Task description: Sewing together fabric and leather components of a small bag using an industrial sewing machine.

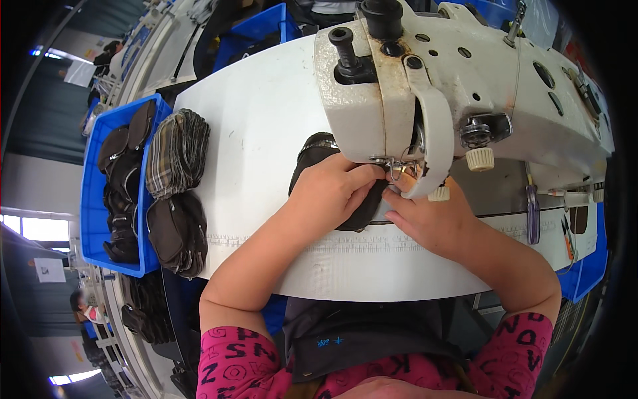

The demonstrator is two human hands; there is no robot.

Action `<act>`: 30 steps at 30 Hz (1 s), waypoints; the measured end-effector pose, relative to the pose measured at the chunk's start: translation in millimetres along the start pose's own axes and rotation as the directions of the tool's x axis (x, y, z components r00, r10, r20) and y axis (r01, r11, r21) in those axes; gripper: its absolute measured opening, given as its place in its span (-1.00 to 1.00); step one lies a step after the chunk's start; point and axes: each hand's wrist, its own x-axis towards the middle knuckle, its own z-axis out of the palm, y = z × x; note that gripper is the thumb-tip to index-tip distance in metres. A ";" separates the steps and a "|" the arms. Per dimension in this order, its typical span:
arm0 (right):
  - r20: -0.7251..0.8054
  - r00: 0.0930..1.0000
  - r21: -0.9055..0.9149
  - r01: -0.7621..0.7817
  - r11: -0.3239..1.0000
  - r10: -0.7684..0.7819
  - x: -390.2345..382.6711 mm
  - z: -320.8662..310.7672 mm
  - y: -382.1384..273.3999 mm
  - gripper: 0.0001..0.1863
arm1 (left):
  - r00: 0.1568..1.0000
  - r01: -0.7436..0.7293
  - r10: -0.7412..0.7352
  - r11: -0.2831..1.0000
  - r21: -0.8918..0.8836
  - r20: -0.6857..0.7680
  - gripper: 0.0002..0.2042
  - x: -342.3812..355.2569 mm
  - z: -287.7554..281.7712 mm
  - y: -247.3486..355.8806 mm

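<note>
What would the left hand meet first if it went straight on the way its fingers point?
The left hand would probably meet the presser foot of the sewing machine; depth is unclear, so the right hand might come first.

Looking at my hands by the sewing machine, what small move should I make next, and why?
Perhaps draw the right hand slightly back from the metal presser parts of the sewing machine, since it sits very close beneath them, while the left hand holds the dark zippered piece right beside them.
</note>
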 end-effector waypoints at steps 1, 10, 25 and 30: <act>-0.004 1.000 -0.015 0.010 1.000 -0.011 1.4 0.0 -1.6 -0.62 | 1.000 0.004 -0.004 1.000 0.002 -0.003 -0.73 -1.0 0.9 -1.6; -0.034 0.994 -0.068 0.099 0.993 -0.102 4.9 -2.0 -2.5 -0.65 | 0.995 -0.012 0.043 0.945 0.325 -0.086 -0.68 -4.2 10.0 12.3; 0.001 0.996 0.070 -0.090 0.994 0.090 -0.8 2.4 3.5 -0.70 | 0.999 0.046 -0.038 0.973 0.226 -0.038 -0.67 -5.3 3.0 11.0; 0.017 0.999 0.120 0.038 0.992 -0.040 2.1 -15.2 12.3 -0.69 | 0.979 -0.010 0.016 1.000 -0.030 0.205 -0.35 -13.6 -27.4 12.6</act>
